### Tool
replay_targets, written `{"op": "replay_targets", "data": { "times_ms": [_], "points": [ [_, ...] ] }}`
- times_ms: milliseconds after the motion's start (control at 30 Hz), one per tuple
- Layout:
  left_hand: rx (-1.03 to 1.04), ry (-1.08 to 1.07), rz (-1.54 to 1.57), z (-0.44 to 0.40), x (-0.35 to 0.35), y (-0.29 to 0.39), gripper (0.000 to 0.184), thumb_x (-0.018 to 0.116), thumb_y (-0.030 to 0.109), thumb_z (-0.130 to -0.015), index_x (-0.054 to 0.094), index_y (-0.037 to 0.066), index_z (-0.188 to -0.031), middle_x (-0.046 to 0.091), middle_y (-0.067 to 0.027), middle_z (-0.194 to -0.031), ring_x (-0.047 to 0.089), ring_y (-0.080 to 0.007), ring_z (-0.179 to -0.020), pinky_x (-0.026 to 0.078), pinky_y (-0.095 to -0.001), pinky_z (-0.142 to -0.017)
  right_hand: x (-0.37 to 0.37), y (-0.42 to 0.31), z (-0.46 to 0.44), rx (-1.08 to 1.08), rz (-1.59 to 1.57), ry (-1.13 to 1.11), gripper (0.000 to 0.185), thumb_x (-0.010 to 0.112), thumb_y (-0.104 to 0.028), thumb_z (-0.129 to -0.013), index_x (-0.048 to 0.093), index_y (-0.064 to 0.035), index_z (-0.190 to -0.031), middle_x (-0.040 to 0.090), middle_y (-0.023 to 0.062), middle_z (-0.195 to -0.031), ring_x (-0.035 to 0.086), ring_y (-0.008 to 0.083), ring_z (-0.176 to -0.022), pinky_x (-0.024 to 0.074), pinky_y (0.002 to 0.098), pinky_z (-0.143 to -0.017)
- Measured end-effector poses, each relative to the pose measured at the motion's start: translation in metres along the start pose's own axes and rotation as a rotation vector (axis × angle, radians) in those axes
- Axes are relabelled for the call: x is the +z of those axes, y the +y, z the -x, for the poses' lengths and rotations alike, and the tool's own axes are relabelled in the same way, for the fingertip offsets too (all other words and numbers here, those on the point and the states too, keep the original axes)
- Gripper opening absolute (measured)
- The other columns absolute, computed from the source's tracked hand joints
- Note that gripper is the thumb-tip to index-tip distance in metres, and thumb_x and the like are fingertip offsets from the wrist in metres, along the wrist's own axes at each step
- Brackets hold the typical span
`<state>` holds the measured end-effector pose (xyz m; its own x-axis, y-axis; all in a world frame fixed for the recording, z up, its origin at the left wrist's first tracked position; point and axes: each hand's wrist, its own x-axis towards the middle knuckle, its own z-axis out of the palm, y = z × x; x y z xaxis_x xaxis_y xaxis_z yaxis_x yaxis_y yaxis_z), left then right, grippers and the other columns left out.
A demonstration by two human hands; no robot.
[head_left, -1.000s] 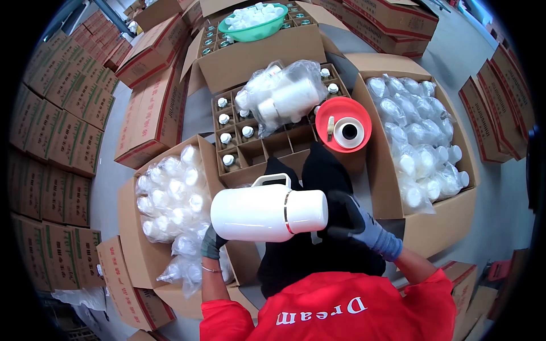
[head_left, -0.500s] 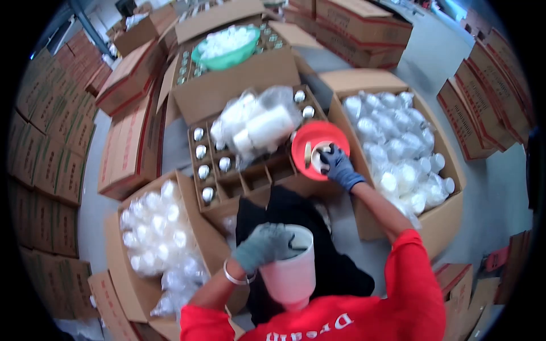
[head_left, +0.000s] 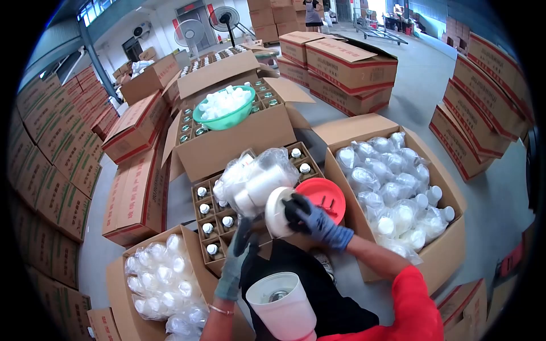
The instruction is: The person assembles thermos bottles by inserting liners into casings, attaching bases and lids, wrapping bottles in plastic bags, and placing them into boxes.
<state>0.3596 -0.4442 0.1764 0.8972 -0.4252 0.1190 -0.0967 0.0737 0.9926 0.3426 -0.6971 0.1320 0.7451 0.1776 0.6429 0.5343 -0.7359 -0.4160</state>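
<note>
My right hand (head_left: 318, 220), in a blue-grey glove, grips a white round lid-like piece (head_left: 277, 211) above the divided carton. My left hand (head_left: 238, 258), gloved in grey, reaches up left of that piece, fingers apart and holding nothing. A translucent white tub-like container (head_left: 284, 304) sits in my lap, with a round metallic part visible inside its mouth. Just behind my right hand lies a red plastic dish (head_left: 323, 187) with a few small dark pieces in it. Plastic-wrapped white containers (head_left: 256, 179) rest on top of the carton.
White-capped bottles fill several cells of the divided carton (head_left: 219, 184). Boxes of bagged white containers stand at right (head_left: 392, 182) and left (head_left: 162, 273). A green bowl (head_left: 224, 116) of white pieces sits behind. Stacked cartons and fans (head_left: 224, 20) stand farther off.
My right hand has lifted the white round piece out of the red dish and moved it left. My left hand has left the container's mouth and moved forward. The view has tilted up.
</note>
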Motion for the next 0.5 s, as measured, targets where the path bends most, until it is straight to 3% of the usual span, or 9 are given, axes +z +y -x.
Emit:
{"op": "replay_targets", "data": {
  "times_ms": [33,167,200,233,300,367,400,467,500],
  "points": [
    [-0.166,-0.124,0.061,-0.004,0.016,0.033,0.053,0.052,0.030,-0.099,0.035,0.006,-0.144,0.049,-0.0145,-0.135,0.057,-0.0210,-0.114,0.051,-0.0330,-0.090,-0.008,-0.032,-0.009,-0.011,-0.038,-0.042,0.065,0.069,-0.018,-0.081,0.041,-0.0087,-0.139,0.043,0.0271,-0.132,0.055,0.0436,-0.110,0.0520,0.0447,-0.084],
    [0.026,-0.095,0.073,0.000,0.027,0.016,0.057,0.057,0.029,-0.094,0.039,0.005,-0.143,0.044,-0.0181,-0.141,0.048,-0.0293,-0.125,0.040,-0.0374,-0.104,0.008,-0.078,-0.024,0.235,-0.444,0.102,0.065,0.069,-0.017,-0.082,0.040,-0.0062,-0.139,0.045,0.0242,-0.129,0.060,0.0406,-0.100,0.0531,0.0413,-0.079],
    [0.277,-0.053,-0.250,0.004,0.035,0.026,0.059,0.061,0.029,-0.091,0.042,0.005,-0.141,0.043,-0.0186,-0.142,0.044,-0.0311,-0.129,0.037,-0.0392,-0.107,0.013,-0.080,-0.023,0.357,-0.595,0.131,0.065,0.069,-0.016,-0.082,0.039,-0.0053,-0.138,0.046,0.0239,-0.128,0.060,0.0394,-0.099,0.0529,0.0408,-0.078],
    [0.533,-0.010,-0.572,0.006,0.039,0.038,0.061,0.066,0.029,-0.087,0.045,0.005,-0.139,0.042,-0.0191,-0.144,0.041,-0.0328,-0.132,0.033,-0.0410,-0.110,0.019,-0.078,-0.018,0.111,-0.354,0.197,0.060,0.065,-0.011,-0.085,0.038,-0.0033,-0.138,0.050,0.0188,-0.129,0.058,0.0295,-0.110,0.0516,0.0361,-0.086],
    [0.727,-0.023,-0.994,0.013,0.036,0.059,0.064,0.079,0.034,-0.068,0.060,0.023,-0.128,0.045,-0.0068,-0.145,0.035,-0.0390,-0.134,0.032,-0.0494,-0.107,0.009,-0.087,-0.014,0.268,-1.035,0.036,0.068,0.071,-0.011,-0.080,0.037,-0.0029,-0.139,0.051,0.0125,-0.132,0.051,0.0218,-0.120,0.0457,0.0347,-0.098],
    [0.858,-0.269,-1.003,0.013,0.016,0.070,0.063,0.082,0.035,-0.057,0.068,0.020,-0.117,0.049,-0.0096,-0.141,0.039,-0.0378,-0.132,0.033,-0.0498,-0.107,0.004,-0.083,-0.007,0.341,-1.470,-0.210,0.068,0.072,-0.010,-0.080,0.038,-0.0043,-0.139,0.051,0.0096,-0.133,0.048,0.0189,-0.125,0.0432,0.0337,-0.103],
    [0.786,-0.419,-1.002,0.018,0.009,0.075,0.062,0.081,0.039,-0.062,0.064,0.029,-0.122,0.050,-0.0003,-0.140,0.044,-0.0330,-0.126,0.035,-0.0498,-0.104,0.007,-0.078,-0.001,0.324,-1.634,-0.329,0.063,0.070,-0.009,-0.082,0.040,-0.0055,-0.138,0.051,0.0101,-0.133,0.049,0.0192,-0.124,0.0441,0.0332,-0.101],
    [0.859,-0.461,-0.876,0.026,0.007,0.085,0.063,0.081,0.037,-0.062,0.064,0.026,-0.122,0.050,-0.0023,-0.140,0.045,-0.0337,-0.125,0.038,-0.0484,-0.103,0.007,-0.075,0.006,-0.073,-1.143,-0.329,0.055,0.065,-0.008,-0.086,0.042,-0.0066,-0.137,0.053,0.0100,-0.130,0.051,0.0194,-0.121,0.0458,0.0324,-0.099],
    [0.818,-0.441,-0.793,0.033,0.006,0.083,0.061,0.080,0.036,-0.064,0.064,0.024,-0.122,0.051,-0.0046,-0.139,0.045,-0.0340,-0.125,0.038,-0.0478,-0.103,-0.001,-0.076,-0.001,0.121,-1.214,-0.479,0.053,0.063,-0.009,-0.088,0.043,-0.0066,-0.136,0.054,0.0105,-0.128,0.053,0.0198,-0.118,0.0468,0.0323,-0.097]
  ]
}}
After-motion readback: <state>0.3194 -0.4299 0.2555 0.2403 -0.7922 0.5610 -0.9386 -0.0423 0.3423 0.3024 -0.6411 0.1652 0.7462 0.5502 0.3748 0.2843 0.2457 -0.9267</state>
